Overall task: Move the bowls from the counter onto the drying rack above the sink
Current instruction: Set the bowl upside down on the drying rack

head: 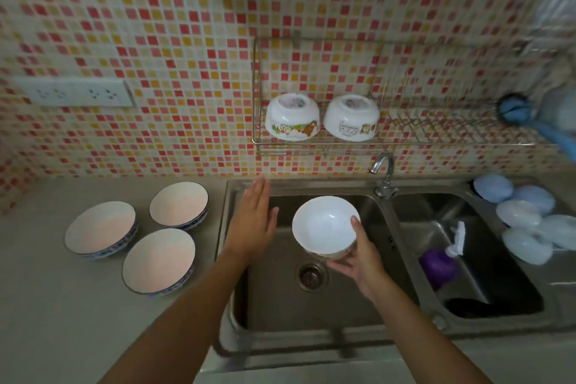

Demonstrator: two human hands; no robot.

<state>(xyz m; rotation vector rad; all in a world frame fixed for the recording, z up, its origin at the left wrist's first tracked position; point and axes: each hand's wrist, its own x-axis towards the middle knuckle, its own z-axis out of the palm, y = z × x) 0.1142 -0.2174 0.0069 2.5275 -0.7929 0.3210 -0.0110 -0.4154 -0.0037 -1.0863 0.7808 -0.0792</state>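
Writing: you are seeing none legible.
Right hand [358, 259]: you are gripping an empty white bowl [324, 226].
Left hand [254, 221]: you are holding nothing, fingers spread.
Drying rack [405, 142]: holding two upturned bowls [292, 117].

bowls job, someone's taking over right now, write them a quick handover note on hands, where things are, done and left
Right hand: holds a white bowl upright over the left sink basin.
Left hand: open and empty, over the sink's left edge.
Done: two white bowls sit upside down, side by side, at the left end of the drying rack.
Left: rack the held bowl, then the three blue-rimmed bowls on the counter, left of the sink. The rack has free space to the right.
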